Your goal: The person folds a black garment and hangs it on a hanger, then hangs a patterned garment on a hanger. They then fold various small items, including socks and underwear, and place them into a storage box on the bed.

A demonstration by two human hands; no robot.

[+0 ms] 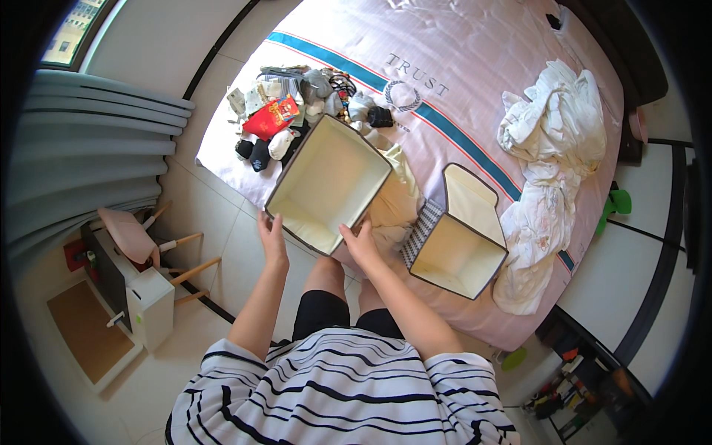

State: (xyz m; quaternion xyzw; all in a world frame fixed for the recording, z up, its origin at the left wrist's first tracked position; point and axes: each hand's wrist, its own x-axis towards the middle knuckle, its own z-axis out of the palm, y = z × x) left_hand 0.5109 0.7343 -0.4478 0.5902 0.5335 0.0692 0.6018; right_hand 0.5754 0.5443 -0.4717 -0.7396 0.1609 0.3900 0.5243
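Note:
A fabric storage box (326,182) with a cream lining and dark trim is tilted so its open inside faces me. At its near left corner, my left hand (273,243) holds the edge. My right hand (361,241) grips the near right side, some fingers hidden behind the wall. Nothing lies inside the box. To its right, a second storage box (456,256) with a checked outer side rests on the bed, its flap lid (472,194) raised. Just beyond the held box is a pile of rolled socks and small clothes (315,85), with a red packet (271,117) on it.
The bed (475,44) has a pink cover with a teal stripe. Crumpled white bedding (552,119) lies along its right side. A yellowish cloth (397,196) sits between the boxes. On the left are a grey curtain (96,141), a pink chair (127,233) and a white desk (152,304).

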